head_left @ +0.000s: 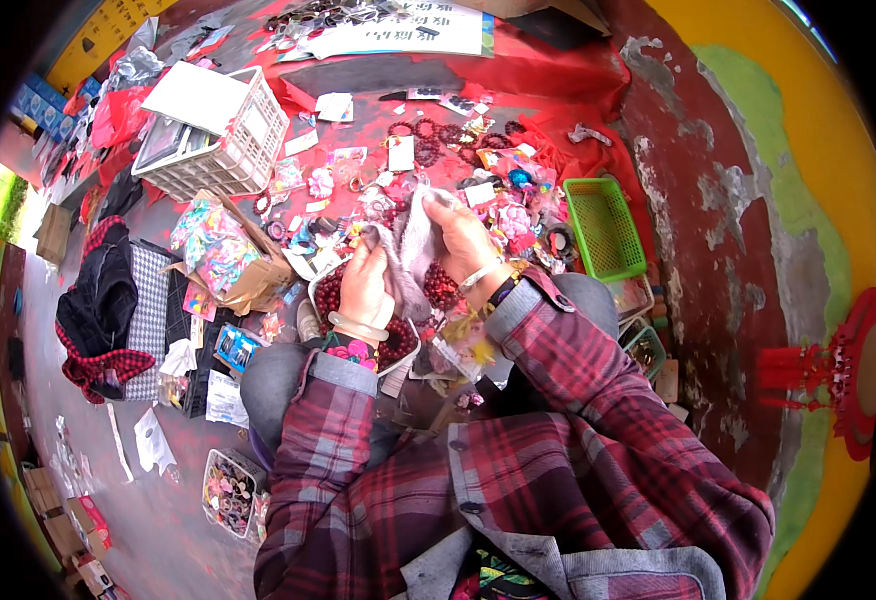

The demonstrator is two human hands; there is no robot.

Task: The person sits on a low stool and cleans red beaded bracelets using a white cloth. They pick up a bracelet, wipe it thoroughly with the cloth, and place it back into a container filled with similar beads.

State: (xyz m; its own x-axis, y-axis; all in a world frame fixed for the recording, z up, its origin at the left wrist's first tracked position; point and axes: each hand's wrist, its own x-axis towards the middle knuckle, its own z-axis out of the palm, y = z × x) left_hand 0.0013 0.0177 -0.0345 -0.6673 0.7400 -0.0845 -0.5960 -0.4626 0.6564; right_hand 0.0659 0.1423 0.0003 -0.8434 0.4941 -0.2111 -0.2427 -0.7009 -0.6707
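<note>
Gripping a soft grey cloth (414, 262) from both sides, the two hands meet right over the heap! The left hand (366, 288) pinches the near-left edge, fingers curled in, while the right hand (466, 238) clasps the upper end, thumb pressed on the fabric. The cloth hangs between them, its lower end dangling above a white tray (401, 363), and look, dark red beads (395, 342) fill that tray directly under the grip. Just beyond the fingers, a jumble of bead bracelets (426, 148) and a pink flower-like ornament (516, 222) spreads across the red covering. Right of the grip sits a green mesh basket (606, 228); left of it, a cardboard box (258, 288) bulging with colourful packets (216, 240), and farther off beyond that, a white crate (258, 125).
</note>
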